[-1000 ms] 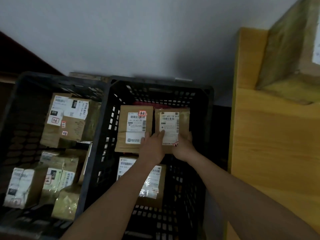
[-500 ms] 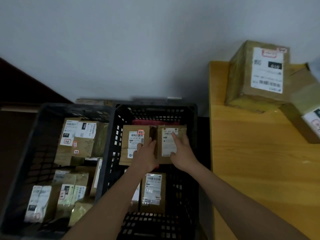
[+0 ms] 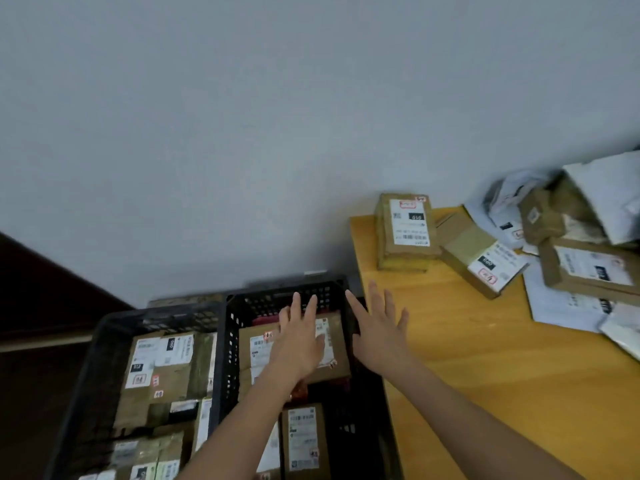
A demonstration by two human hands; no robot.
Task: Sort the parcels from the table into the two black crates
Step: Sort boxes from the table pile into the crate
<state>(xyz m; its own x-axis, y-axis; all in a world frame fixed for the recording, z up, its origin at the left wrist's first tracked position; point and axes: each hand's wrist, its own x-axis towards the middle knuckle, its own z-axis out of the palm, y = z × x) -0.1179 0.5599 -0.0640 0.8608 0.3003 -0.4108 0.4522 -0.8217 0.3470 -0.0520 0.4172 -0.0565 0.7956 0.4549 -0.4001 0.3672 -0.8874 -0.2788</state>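
Two black crates stand side by side on the floor at the bench's (image 3: 485,393) left edge. In the right crate (image 3: 287,296), two brown cardboard parcels lie flat at the far end, label sides up, long axes running from the near wall toward the far wall. The left of these parcels (image 3: 258,351) shows its white barcode label; the right parcel (image 3: 334,344) lies just beside it, partly hidden by the left hand (image 3: 299,341). A third parcel (image 3: 303,438) lies nearer, its long axis the same way. The left crate (image 3: 114,327) holds several labelled boxes, the largest (image 3: 162,365) near its far end.

Half a second ago both hands rested on the two far parcels; now they have lifted off, and the view has swung right, so more of the bench shows. The left hand is above the right parcel, palm down, fingers (image 3: 304,306) straight and spread, holding nothing. The right hand (image 3: 381,330) is over the crate's right rim, at the bench's left edge, palm down, fingers (image 3: 375,296) splayed apart and empty.

On the bench's far left corner an upright brown box (image 3: 407,230) stands against the wall. Beside it a long carton (image 3: 478,258) lies slanted, with more boxes and white mailer bags (image 3: 568,303) heaped toward the right edge.
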